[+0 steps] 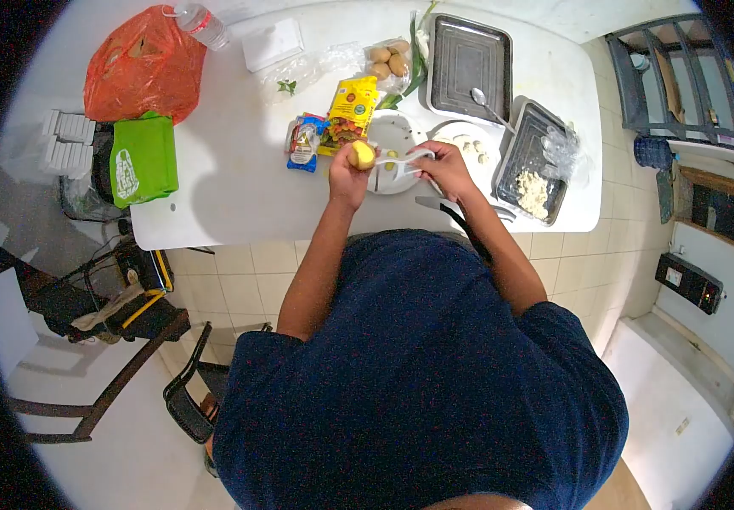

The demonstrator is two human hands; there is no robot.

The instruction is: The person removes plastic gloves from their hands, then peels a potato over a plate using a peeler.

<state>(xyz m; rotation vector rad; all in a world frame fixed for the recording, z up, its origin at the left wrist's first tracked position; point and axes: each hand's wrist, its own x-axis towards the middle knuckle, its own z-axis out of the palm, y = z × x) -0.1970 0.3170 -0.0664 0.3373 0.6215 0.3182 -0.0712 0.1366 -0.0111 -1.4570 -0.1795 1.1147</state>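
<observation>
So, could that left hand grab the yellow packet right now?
Probably not while the left hand is holding a yellow, potato-like piece. With that set down, likely yes: the yellow packet lies just beyond, and nothing appears to block the way.

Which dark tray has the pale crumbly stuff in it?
The lower-right tray, with a pale crumbly pile at its near end. The upper tray has no such pile.

Bright, grainy, fisheye-bent edges
</observation>
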